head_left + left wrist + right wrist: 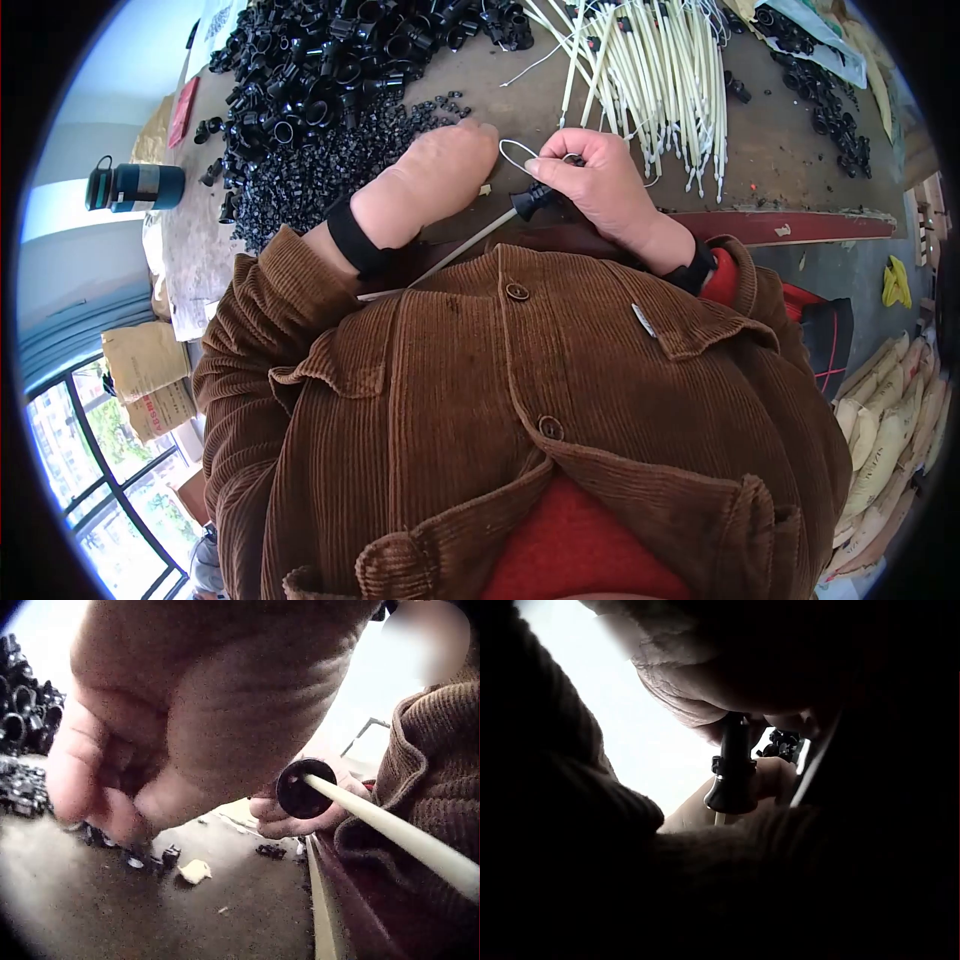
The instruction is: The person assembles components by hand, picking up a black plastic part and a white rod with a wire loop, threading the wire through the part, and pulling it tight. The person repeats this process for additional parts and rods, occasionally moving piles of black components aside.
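Note:
My right hand (600, 185) grips a black plastic fitting with a flared end (533, 203). From that end a pale rod (397, 825) runs down toward the jacket front. A thin white loop of cord (517, 143) sticks out by the right thumb and reaches across to the left hand. My left hand (440, 170) is over the table beside a heap of tiny black parts (310, 180). In the left wrist view its fingers (82, 765) are curled, the tips close to small black pieces (171, 855); whether they pinch one I cannot tell.
Larger black fittings (340, 60) are piled at the back left. A bundle of pale rods with white tips (660, 90) lies at the back right, near more black parts (840, 125). A dark red strip (790, 228) edges the table. A flask (145, 187) is at far left.

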Demonstrator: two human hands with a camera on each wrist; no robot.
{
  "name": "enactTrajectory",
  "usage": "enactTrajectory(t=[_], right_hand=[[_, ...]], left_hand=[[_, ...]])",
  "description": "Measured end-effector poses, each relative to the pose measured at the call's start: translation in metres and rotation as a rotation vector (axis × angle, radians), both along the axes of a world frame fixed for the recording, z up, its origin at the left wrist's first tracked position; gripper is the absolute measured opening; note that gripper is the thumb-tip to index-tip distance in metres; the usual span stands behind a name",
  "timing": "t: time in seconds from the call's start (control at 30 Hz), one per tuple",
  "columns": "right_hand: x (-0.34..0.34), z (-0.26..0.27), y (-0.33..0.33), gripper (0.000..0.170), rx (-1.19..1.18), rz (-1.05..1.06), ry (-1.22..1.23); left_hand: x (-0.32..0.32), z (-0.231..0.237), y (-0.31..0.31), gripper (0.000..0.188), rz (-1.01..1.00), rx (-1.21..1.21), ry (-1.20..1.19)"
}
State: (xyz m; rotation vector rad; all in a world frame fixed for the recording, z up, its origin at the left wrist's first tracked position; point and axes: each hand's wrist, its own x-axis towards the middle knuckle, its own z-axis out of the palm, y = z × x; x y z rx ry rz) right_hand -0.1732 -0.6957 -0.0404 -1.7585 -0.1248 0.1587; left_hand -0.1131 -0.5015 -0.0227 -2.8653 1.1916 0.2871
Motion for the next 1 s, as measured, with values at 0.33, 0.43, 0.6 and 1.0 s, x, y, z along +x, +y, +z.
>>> enactTrajectory(t=[0.33, 0.43, 0.6, 1.0], right_hand=[[0.002, 0.005, 0.014, 0.013, -0.07, -0.031, -0.017], [0.004, 0.009, 0.024, 0.012, 0.137, -0.018, -0.017], [0.0, 0.015, 0.032, 0.012, 0.305, -0.024, 0.084], [-0.003, 0.012, 0.04, 0.011, 0.387, 0.027, 0.176]], left_hand=[[-0.012, 0.043, 0.034, 0.014, 0.644, -1.117, 1.054], [-0.02, 0.027, 0.015, 0.012, 0.365, -1.209, 0.63], [-0.024, 0.023, 0.016, 0.012, 0.522, -1.272, 0.847], [-0.043, 0.02, 0.023, 0.013, 0.513, -1.258, 0.69]])
